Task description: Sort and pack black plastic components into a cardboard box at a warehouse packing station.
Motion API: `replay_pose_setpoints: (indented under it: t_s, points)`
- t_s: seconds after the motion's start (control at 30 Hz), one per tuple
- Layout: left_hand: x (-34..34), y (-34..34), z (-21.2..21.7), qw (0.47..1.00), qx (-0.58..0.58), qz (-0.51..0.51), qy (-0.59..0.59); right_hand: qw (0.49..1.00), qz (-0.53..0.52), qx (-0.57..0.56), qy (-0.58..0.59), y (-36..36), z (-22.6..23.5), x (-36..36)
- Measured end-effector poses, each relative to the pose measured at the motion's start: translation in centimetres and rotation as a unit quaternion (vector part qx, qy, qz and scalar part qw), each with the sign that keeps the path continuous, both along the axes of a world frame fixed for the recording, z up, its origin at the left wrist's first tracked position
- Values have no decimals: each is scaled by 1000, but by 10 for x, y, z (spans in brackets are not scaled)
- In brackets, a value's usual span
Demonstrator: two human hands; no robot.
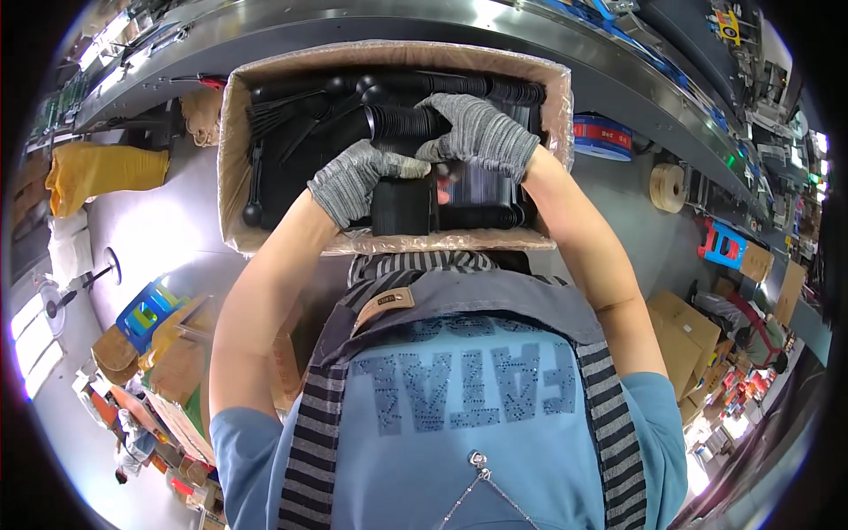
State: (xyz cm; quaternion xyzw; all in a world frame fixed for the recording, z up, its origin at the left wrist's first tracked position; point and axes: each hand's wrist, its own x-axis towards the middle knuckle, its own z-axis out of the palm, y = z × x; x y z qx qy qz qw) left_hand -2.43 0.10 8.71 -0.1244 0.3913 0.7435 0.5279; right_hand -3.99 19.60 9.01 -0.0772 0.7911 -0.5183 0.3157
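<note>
Metal bench point(353, 25) running behind. Left hand point(353, 177), gloved, half-closed, gripping black stack point(402, 122); right hand point(481, 132) curling around its far end; stack hovering over plastic-lined cardboard box point(231, 159) holding other black pieces point(486, 216).

Left hand point(353, 177) and right hand point(490, 132) in grey flecked knit gloves point(340, 190); blue short-sleeved T-shirt point(415, 459), dark studded lettering across chest; grey apron point(495, 291), black-and-grey striped straps point(309, 442), brown patch point(382, 309); thin silver chain point(508, 501), small round ornament point(477, 458).
</note>
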Motion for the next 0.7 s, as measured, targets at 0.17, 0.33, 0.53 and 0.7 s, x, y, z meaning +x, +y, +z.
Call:
replay_pose_setpoints:
  t_s: [0.17, 0.33, 0.53, 0.7]
  points:
    - [4, 1, -2, 998, 4, 17, -68, 997, -9, -19, -68, 4, 2, -5]
    - [1, 26, 10, 887, -255, -16, 386, 970, -6, -57, 238, 9, 1, 7]
    - [-27, 28, -11, 779, -160, -95, 599, 900, -7, 62, 431, 1, 31, -9]
    - [-50, 80, 20, 516, -271, -201, 787, 863, 81, 143, 478, 35, 74, -33]
